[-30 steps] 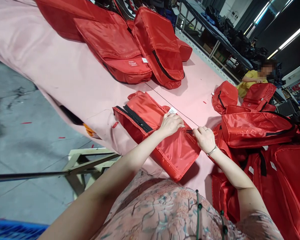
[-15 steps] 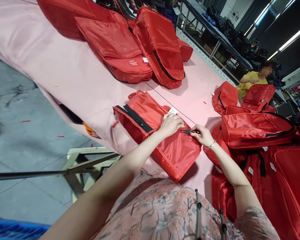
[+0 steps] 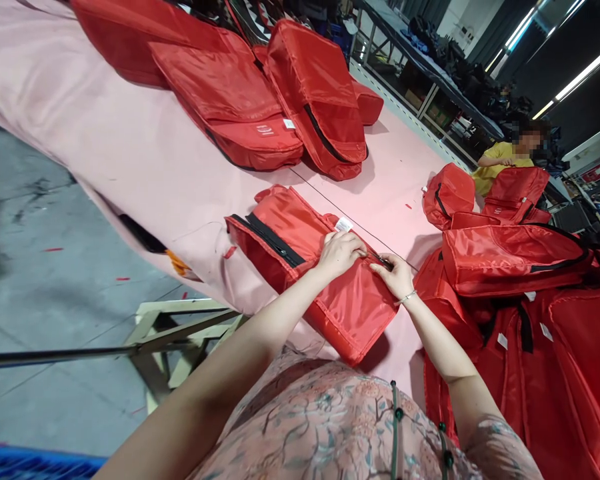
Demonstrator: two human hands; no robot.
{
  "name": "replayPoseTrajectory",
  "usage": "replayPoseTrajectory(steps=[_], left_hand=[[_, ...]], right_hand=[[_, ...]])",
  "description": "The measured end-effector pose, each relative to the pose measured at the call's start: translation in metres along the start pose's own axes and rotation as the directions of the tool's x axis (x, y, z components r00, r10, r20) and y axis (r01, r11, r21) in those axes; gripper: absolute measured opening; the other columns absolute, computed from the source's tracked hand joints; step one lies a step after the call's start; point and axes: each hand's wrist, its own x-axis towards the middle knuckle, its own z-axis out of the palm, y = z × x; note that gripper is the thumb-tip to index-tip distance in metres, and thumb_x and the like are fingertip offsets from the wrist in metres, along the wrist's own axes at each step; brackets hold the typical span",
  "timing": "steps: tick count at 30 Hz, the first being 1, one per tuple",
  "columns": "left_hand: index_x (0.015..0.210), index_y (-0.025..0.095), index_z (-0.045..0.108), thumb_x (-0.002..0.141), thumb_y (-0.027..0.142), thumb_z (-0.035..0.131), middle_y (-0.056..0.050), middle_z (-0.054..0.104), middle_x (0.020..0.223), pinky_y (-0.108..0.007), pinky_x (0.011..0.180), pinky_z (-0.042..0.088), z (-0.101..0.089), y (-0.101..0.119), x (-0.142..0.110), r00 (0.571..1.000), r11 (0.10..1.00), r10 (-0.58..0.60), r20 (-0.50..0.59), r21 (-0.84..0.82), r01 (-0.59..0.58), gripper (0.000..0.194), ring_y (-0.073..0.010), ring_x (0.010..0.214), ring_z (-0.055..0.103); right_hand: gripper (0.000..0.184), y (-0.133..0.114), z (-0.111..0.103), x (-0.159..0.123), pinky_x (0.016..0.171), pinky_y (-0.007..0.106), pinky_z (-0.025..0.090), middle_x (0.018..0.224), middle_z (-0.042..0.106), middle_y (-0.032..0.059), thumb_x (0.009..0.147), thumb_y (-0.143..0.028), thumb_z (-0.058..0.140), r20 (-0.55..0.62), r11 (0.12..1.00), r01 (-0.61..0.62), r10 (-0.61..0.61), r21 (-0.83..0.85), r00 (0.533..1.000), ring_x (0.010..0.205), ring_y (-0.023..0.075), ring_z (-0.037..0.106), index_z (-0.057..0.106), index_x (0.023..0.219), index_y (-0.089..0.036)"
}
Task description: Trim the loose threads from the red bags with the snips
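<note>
A red fabric bag [image 3: 353,313] with a black zipper [image 3: 275,241] lies in front of me on the pink cloth. My left hand [image 3: 343,253] is closed on the bag's far edge, its fingertips pinching the red fabric beside a white label [image 3: 343,225]. Just right of it, my right hand [image 3: 395,275] is closed around small dark thread snips [image 3: 383,261]. Their blades point toward my left fingertips, at the same edge of the bag; the blade tips are hard to make out.
Several red bags [image 3: 315,93] lie at the far side of the pink-covered table [image 3: 130,140]. More red bags [image 3: 510,257] are heaped at the right. A person in yellow [image 3: 497,160] works behind them. A metal frame [image 3: 180,333] stands at the left, near a blue crate [image 3: 35,463].
My right hand has shifted slightly left and up with the snips, which now lie along the bag's edge. My left hand keeps its pinch on the bag.
</note>
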Motion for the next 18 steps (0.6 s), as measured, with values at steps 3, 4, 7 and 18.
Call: replayPoseTrajectory(steps=[3, 4, 7, 18], left_hand=[[0.076, 0.025, 0.067, 0.078, 0.024, 0.055, -0.002, 0.066, 0.086, -0.041, 0.086, 0.031, -0.002, -0.003, 0.005, 0.999, 1.000, 0.008, 0.049, 0.027, -0.009, 0.013, -0.0213, 0.089, 0.053], [0.075, 0.024, 0.067, 0.078, 0.026, 0.056, -0.002, 0.067, 0.087, -0.040, 0.085, 0.031, -0.002, -0.003, 0.007, 0.999, 1.000, 0.007, 0.051, 0.027, -0.008, 0.012, -0.0214, 0.089, 0.053], [0.074, 0.023, 0.067, 0.077, 0.033, 0.059, -0.002, 0.067, 0.088, -0.040, 0.084, 0.031, 0.000, -0.004, 0.007, 0.999, 1.000, -0.003, 0.040, 0.029, 0.002, 0.013, -0.0218, 0.091, 0.054], [0.075, 0.023, 0.066, 0.078, 0.039, 0.059, -0.002, 0.067, 0.089, -0.040, 0.087, 0.030, 0.004, -0.005, 0.004, 1.000, 0.999, 0.011, 0.013, 0.052, -0.012, 0.018, -0.0212, 0.092, 0.053]], right_hand=[[0.030, 0.002, 0.009, 0.012, 0.056, 0.022, 0.038, 0.064, 0.061, -0.0015, 0.072, -0.049, 0.059, -0.008, 0.992, -0.032, 0.032, -0.119, 0.999, 0.057, 0.0112, 0.049, 0.063, 0.070, -0.019], [0.032, 0.003, 0.010, 0.016, 0.054, 0.021, 0.035, 0.060, 0.058, -0.0024, 0.072, -0.049, 0.058, -0.012, 0.988, -0.044, 0.042, -0.147, 0.999, 0.053, 0.0102, 0.046, 0.062, 0.066, -0.018], [0.034, 0.006, 0.012, 0.023, 0.050, 0.020, 0.030, 0.054, 0.052, -0.0040, 0.072, -0.051, 0.058, -0.021, 0.975, -0.068, 0.065, -0.211, 0.998, 0.048, 0.0089, 0.040, 0.058, 0.061, -0.018], [0.023, -0.004, 0.015, 0.019, 0.054, 0.023, 0.031, 0.063, 0.060, 0.0011, 0.081, -0.037, 0.048, -0.085, 0.908, -0.077, 0.046, -0.411, 0.995, 0.055, 0.0129, 0.047, 0.059, 0.072, -0.019]])
